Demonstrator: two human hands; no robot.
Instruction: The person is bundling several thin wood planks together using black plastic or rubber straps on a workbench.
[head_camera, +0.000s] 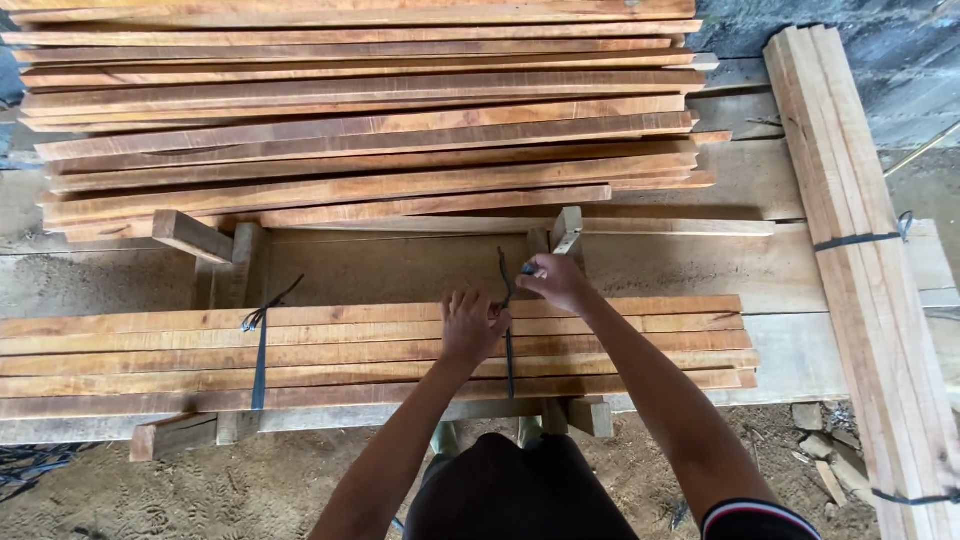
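1. Plank bundle: lies across centre frame, long axis left to right, on the surface.
2. Dark strap: crosses the bundle front to back, between your hands.
3. Right hand: nearer, pinching the strap's end above the bundle.
4. Left hand: fingers spread, pressing the planks just left of the strap.

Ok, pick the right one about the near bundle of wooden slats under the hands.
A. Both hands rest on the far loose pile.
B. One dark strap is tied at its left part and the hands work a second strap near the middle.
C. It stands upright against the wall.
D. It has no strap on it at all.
B: a dark strap is knotted round the near bundle at left, while the left hand presses the slats and the right hand pulls the second strap.
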